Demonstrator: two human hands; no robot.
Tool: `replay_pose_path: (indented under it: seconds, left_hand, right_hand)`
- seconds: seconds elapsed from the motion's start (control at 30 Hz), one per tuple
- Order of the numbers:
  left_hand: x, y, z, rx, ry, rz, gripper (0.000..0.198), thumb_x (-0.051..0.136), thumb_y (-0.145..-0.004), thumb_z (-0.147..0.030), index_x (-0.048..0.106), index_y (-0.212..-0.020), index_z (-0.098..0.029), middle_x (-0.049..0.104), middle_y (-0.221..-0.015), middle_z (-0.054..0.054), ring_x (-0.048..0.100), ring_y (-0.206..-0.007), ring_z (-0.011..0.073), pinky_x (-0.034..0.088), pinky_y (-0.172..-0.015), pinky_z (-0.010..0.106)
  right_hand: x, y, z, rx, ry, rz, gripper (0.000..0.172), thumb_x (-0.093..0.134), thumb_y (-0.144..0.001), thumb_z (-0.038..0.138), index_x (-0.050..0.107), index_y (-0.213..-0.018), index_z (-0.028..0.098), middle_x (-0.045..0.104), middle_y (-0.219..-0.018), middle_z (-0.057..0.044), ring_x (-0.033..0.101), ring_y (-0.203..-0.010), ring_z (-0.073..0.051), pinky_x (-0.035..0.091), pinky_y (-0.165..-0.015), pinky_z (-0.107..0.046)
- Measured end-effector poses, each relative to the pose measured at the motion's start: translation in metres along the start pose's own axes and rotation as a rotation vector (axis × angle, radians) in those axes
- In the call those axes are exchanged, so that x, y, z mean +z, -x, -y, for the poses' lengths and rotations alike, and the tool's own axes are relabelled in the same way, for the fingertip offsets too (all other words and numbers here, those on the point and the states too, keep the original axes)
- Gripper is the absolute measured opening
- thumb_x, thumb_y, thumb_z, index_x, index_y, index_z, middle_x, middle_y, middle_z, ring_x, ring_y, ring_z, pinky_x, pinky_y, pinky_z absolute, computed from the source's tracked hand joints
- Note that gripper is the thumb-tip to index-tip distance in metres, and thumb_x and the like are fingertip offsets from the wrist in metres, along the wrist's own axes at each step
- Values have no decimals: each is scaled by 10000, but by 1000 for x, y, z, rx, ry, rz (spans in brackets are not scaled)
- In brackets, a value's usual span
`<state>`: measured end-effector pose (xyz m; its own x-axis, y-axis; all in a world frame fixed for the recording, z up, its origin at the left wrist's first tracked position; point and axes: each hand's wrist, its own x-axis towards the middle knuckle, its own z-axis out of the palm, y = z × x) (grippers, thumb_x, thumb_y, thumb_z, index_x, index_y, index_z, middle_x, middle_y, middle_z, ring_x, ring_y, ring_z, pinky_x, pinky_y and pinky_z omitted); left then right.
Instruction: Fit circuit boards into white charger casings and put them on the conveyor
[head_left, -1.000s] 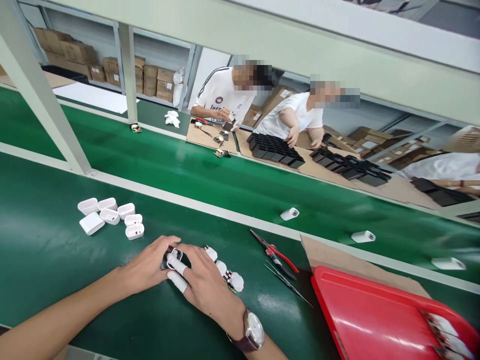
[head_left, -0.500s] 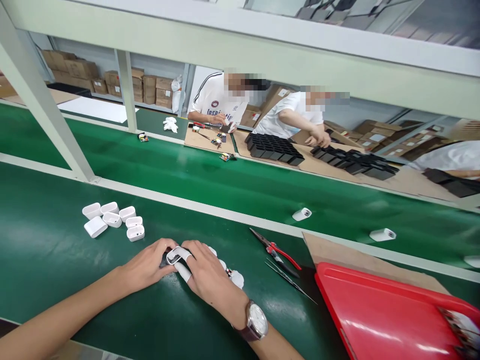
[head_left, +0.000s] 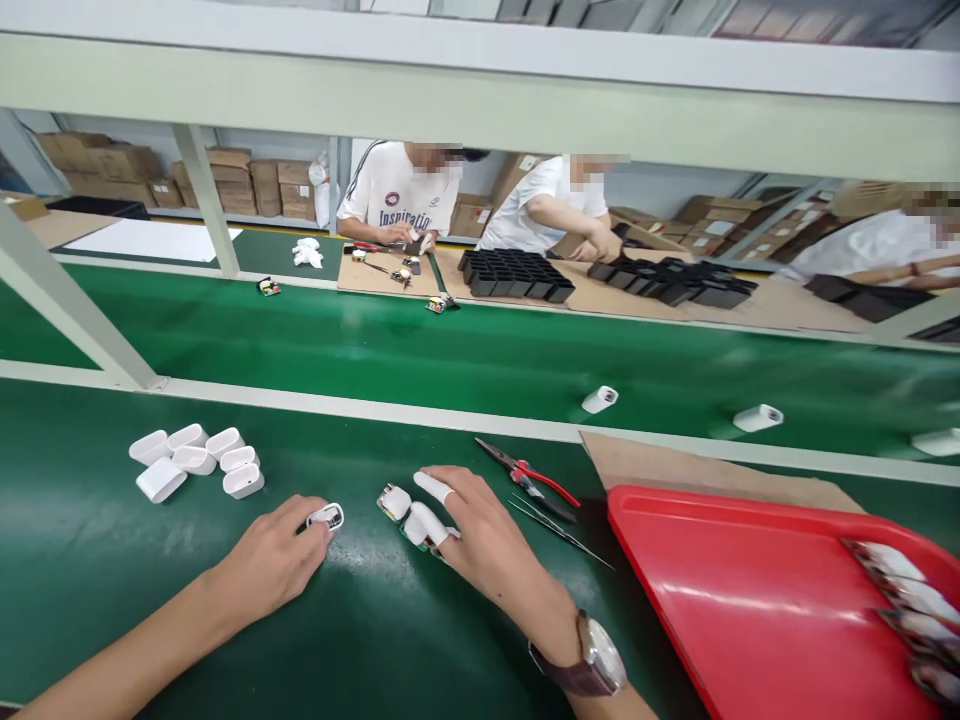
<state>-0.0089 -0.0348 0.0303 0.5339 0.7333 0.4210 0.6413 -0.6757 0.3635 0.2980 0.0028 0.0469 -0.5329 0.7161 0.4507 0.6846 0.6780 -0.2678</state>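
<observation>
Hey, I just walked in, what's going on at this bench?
Someone is handling small parts with bare hands. The left hand holds a white case, open end up. The right hand, with white covers on two fingers, is spread over a few boards. More white cases sit to the left; pliers and a red tray are to the right. Across the belt, co-workers handle other parts.

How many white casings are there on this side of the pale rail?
8: seven casings grouped on the green worktop, beyond and left of the left hand, and the held casing in that hand, partly covered.
</observation>
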Motion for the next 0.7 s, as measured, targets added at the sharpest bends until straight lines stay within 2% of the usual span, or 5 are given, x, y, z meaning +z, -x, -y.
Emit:
replay_pose_path:
  seconds: [0.13,0.3,0.4,0.53,0.7]
  left_hand:
    - [-23,-46,21,-129,177,37,198,546,-1027,-215,633,-850,-213,745,-1034,53,728,-870,175,587,-758,277]
    - [-45,-145,98,-390,-147,-51,180,608,-942,-278,625,-785,-190,733,-1030,115,713,-915,247,561,-852,360]
    - [-47,-177,135,-461,-192,-40,202,663,-889,-280,626,-716,-182,728,-873,114,714,-865,267,556,-811,348]
    - [-63,-152,140,-476,-193,-35,255,708,-898,-436,719,-851,-186,762,-1040,126,712,-1007,301,567,-873,369]
    - [-117,-48,104,-275,-206,108,369,758,-877,-608,755,-845,-241,665,-1360,94,550,-1332,363,507,-1070,489]
  right_hand:
    - [12,9,2,33,80,114,243,751,-949,318,658,-1122,175,672,-1185,-139,644,-1047,-315,580,-879,-496]
    - [40,-1,12,45,169,154,65,692,-933,163,677,-996,155,678,-985,-115,639,-904,-288,570,-817,-461]
    - [46,-3,13,46,175,116,117,642,-933,99,676,-1032,150,693,-1061,-132,647,-959,-286,572,-854,-450]
    - [47,4,12,43,156,50,202,606,-931,58,696,-1084,154,684,-1255,-163,627,-1153,-321,564,-957,-467]
    - [50,11,11,47,66,54,311,549,-895,5,675,-1135,157,695,-1194,-146,635,-1122,-319,570,-961,-484]
